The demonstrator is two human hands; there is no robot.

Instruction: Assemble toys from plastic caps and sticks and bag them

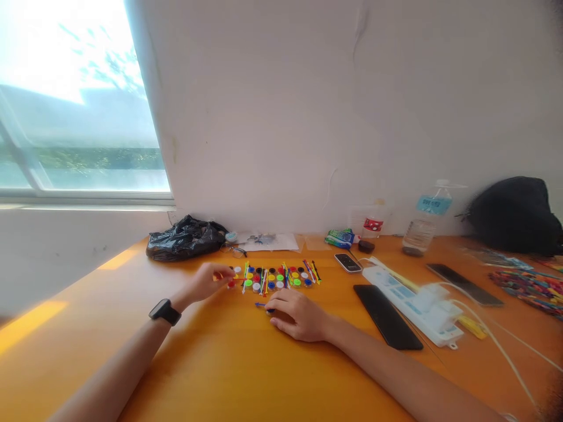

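On the wooden table (211, 357), small round plastic discs (256, 278) in red, blue, yellow, green, white and black lie in rows. Thin coloured arrow-shaped sticks (264, 281) lie in bunches between them. My left hand (206, 283), below a black wristwatch (165, 312), has its fingers closed at the left end of the rows, beside a red disc (231, 284); what they pinch is too small to make out. Nearer to me, my right hand (301, 315) rests on the table, its curled fingers on a blue arrow-shaped stick (260, 305). A dark disc partly shows under those fingertips.
A black plastic bag (187, 239), glasses (237, 252) and a paper sheet (272, 241) lie by the wall. To the right are a phone (387, 316), a white power strip (409, 302) with cables, a water bottle (424, 225) and a black backpack (514, 217).
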